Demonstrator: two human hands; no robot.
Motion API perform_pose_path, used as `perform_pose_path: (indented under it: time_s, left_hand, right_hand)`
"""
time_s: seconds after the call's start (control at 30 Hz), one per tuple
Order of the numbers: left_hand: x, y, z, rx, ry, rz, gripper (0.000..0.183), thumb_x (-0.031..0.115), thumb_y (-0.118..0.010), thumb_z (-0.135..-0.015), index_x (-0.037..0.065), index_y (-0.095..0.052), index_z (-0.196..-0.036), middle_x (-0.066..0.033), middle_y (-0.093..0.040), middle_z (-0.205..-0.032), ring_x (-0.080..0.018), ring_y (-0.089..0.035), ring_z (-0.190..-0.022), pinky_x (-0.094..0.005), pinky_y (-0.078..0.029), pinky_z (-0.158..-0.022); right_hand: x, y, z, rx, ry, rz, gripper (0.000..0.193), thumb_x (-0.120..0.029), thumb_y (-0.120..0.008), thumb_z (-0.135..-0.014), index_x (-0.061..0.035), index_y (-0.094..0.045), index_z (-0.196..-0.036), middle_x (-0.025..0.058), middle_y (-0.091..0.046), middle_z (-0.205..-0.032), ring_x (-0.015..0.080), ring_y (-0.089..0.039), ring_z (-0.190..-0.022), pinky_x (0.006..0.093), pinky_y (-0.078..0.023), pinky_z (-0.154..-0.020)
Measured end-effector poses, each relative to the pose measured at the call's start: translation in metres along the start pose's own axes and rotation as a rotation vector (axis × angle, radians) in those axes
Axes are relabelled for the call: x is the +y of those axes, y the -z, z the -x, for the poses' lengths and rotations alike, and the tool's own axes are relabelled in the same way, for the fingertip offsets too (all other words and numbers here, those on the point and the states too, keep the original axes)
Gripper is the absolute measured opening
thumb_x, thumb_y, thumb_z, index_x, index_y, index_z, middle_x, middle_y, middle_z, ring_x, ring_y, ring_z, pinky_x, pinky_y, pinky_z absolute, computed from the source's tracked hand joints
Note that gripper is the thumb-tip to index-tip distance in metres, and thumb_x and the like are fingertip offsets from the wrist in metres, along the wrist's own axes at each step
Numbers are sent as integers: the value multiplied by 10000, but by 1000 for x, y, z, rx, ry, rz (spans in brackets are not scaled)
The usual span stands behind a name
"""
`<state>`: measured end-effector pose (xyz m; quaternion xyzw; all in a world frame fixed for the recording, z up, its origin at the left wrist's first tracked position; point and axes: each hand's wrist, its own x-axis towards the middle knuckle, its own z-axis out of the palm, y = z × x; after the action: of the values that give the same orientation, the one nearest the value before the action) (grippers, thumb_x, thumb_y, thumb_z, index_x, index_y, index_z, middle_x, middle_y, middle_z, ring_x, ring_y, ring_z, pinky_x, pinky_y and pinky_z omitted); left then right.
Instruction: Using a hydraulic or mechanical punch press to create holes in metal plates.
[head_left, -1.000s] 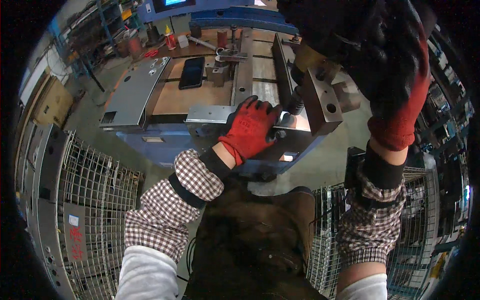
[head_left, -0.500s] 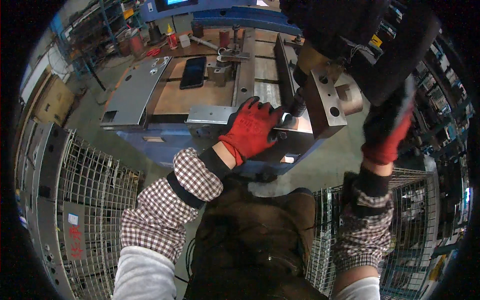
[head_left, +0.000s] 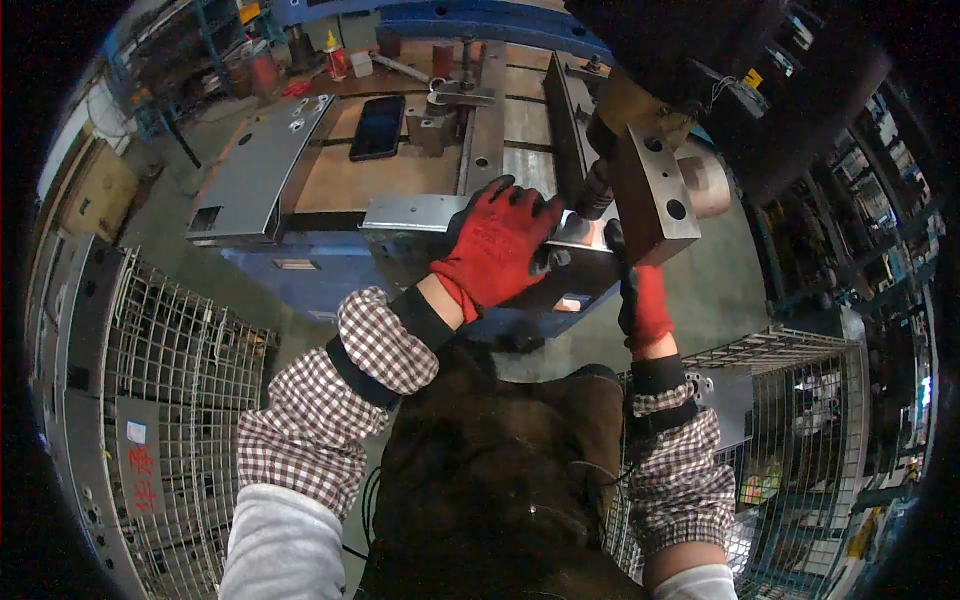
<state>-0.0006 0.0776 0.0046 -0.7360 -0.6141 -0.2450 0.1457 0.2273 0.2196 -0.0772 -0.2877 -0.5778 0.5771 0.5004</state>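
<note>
My left hand [head_left: 497,245], in a red glove with black fingertips, grips a long grey sheet-metal part [head_left: 412,213] at the front edge of the machine table. Its fingers lie over the top and the thumb is at the near side. My right hand [head_left: 647,305], gloved alike, is at the right end of that part, below a thick steel block [head_left: 655,190] with two holes. Its fingers are partly hidden, so its grip cannot be made out. Between the hands a dark cylindrical tool [head_left: 596,190] points down at the part, where a bright light falls.
On the table lie a black phone [head_left: 379,128], a clamp [head_left: 460,95] and a flat grey plate [head_left: 265,170]. A red bottle [head_left: 335,58] stands at the back. Wire cages flank me: a left cage [head_left: 190,400] and a right cage [head_left: 800,420]. The dark machine head [head_left: 690,50] overhangs at right.
My right hand has come down and left, from beside the machine head to the right end of the sheet-metal part. My left hand stays on the part. The view has shifted slightly.
</note>
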Motion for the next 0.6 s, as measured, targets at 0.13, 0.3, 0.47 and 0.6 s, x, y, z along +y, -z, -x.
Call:
perform_pose_path:
  time_s: [0.13,0.3,0.47,0.6]
  left_hand:
    - [0,1,0,48,0,44,790,390,-796,-760,166,-525,-1468,-168,-563,-1359,-389,-511,-1297,-506,-331,-1184]
    - [11,-10,-8,94,-57,116,764,403,-799,-762,142,-552,-1436,-172,-566,-1347,-393,-512,-1289,-505,-348,-1165]
    - [8,-7,3,45,27,-4,780,442,-799,-759,113,-552,-1421,-184,-534,-1391,-393,-483,-1324,-517,-314,-1186]
    - [20,-12,1,27,58,-45,826,461,-810,-744,83,-537,-1425,-198,-496,-1436,-392,-455,-1358,-528,-274,-1208]
  right_hand:
    - [11,8,-7,-8,109,210,502,-130,-595,-1008,-34,-498,-1491,99,-656,-1294,158,-609,-1103,316,-499,-930]
    - [41,65,-25,97,-20,204,538,-157,-592,-1001,-38,-465,-1510,86,-642,-1306,174,-614,-1098,326,-514,-911]
    - [19,6,-7,60,-53,38,544,-175,-594,-1000,-44,-459,-1511,96,-633,-1298,174,-619,-1069,326,-522,-894]
    - [17,13,-6,-24,1,-13,546,-194,-599,-1004,-43,-459,-1510,104,-625,-1304,166,-613,-1059,320,-521,-890]
